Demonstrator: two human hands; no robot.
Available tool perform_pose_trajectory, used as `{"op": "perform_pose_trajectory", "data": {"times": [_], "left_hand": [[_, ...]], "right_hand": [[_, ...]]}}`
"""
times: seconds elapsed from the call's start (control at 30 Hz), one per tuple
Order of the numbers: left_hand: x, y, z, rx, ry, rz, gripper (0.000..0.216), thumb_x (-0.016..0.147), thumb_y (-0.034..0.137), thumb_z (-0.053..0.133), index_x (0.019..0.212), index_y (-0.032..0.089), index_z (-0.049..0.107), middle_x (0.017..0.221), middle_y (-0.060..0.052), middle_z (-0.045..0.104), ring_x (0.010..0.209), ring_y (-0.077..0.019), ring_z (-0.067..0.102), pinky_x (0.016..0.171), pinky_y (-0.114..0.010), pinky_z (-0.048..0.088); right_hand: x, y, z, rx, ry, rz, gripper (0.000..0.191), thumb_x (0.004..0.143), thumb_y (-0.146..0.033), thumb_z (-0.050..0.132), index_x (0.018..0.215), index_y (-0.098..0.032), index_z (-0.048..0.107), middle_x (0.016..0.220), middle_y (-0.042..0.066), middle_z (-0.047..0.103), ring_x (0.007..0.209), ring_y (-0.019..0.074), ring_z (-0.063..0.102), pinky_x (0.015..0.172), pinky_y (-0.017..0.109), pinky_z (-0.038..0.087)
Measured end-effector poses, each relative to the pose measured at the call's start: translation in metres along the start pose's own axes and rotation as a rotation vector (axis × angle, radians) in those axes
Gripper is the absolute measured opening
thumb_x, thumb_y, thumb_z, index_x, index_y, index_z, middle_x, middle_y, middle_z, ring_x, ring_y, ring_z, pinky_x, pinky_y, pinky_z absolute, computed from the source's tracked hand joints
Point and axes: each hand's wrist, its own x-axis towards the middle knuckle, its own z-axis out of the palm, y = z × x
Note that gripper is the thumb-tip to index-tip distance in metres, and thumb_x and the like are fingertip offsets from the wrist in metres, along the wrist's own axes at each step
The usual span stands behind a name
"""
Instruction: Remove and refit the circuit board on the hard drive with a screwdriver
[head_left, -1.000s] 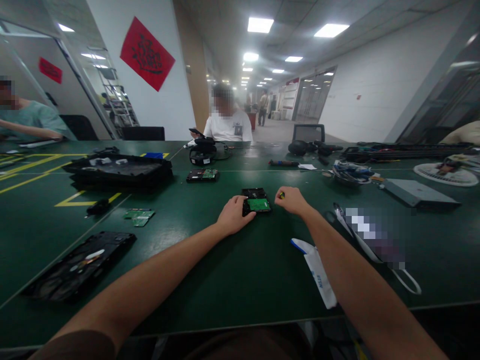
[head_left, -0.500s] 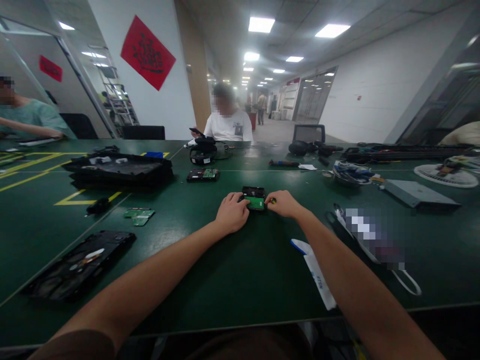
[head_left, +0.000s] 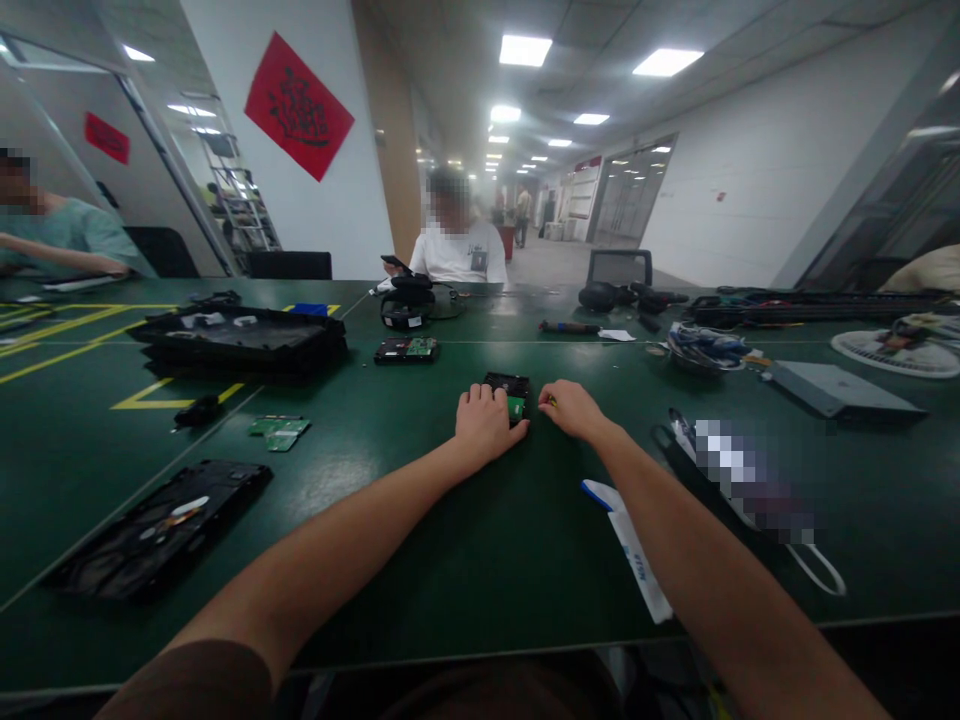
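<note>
Left hand [head_left: 486, 424] slid onto hard drive [head_left: 510, 386], open table [head_left: 465, 540] around

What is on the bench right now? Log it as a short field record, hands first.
left hand: palm down on the hard drive, covering most of its green circuit board
right hand: closed on a small yellow-tipped tool, beside the drive's right edge
surface: green table
left of the hands: loose green board, opened drive, black tray
beyond: second hard drive
near right forearm: white pouch
others: person in white shirt seated opposite
</note>
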Motion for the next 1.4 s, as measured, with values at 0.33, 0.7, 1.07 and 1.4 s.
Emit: {"op": "perform_pose_trajectory", "data": {"times": [0.33, 0.7, 1.07, 1.4], "left_hand": [[-0.012, -0.063, -0.009, -0.022, -0.050, 0.018, 0.054, 0.090, 0.057, 0.060, 0.124, 0.014, 0.062, 0.150, -0.025, 0.047, 0.141, -0.0461, 0.040, 0.115, -0.059, 0.032], [-0.003, -0.086, -0.008, -0.098, -0.102, 0.051, 0.063, 0.088, 0.067, 0.060, 0.128, 0.017, 0.059, 0.132, -0.020, 0.059, 0.120, -0.0359, 0.059, 0.101, -0.046, 0.049], [-0.003, -0.107, -0.025, -0.303, -0.222, 0.283, 0.056, 0.084, 0.059, 0.068, 0.127, 0.022, 0.064, 0.138, -0.011, 0.062, 0.129, -0.0330, 0.060, 0.109, -0.044, 0.048], [-0.006, -0.102, -0.025, -0.358, -0.227, 0.309, 0.059, 0.085, 0.055, 0.069, 0.133, 0.022, 0.062, 0.143, -0.011, 0.061, 0.142, -0.0329, 0.051, 0.118, -0.044, 0.041]], "right_hand": [[-0.002, 0.022, -0.001, 0.010, 0.022, 0.098, 0.016, 0.093, -0.033, 0.069, 0.102, -0.022, 0.075, 0.109, 0.008, 0.073, 0.100, 0.0209, 0.068, 0.091, 0.029, 0.049], [-0.004, 0.046, -0.010, 0.006, 0.095, 0.188, 0.017, 0.096, -0.030, 0.062, 0.104, -0.021, 0.074, 0.111, 0.007, 0.076, 0.104, 0.0220, 0.069, 0.095, 0.032, 0.049], [-0.002, 0.010, 0.000, -0.051, 0.062, 0.126, 0.017, 0.099, -0.031, 0.058, 0.109, -0.022, 0.069, 0.119, 0.011, 0.069, 0.100, 0.0242, 0.067, 0.081, 0.032, 0.049], [0.001, 0.007, 0.004, -0.096, 0.059, 0.154, 0.017, 0.099, -0.025, 0.054, 0.108, -0.021, 0.069, 0.115, 0.011, 0.071, 0.099, 0.0247, 0.068, 0.083, 0.033, 0.049]]}}
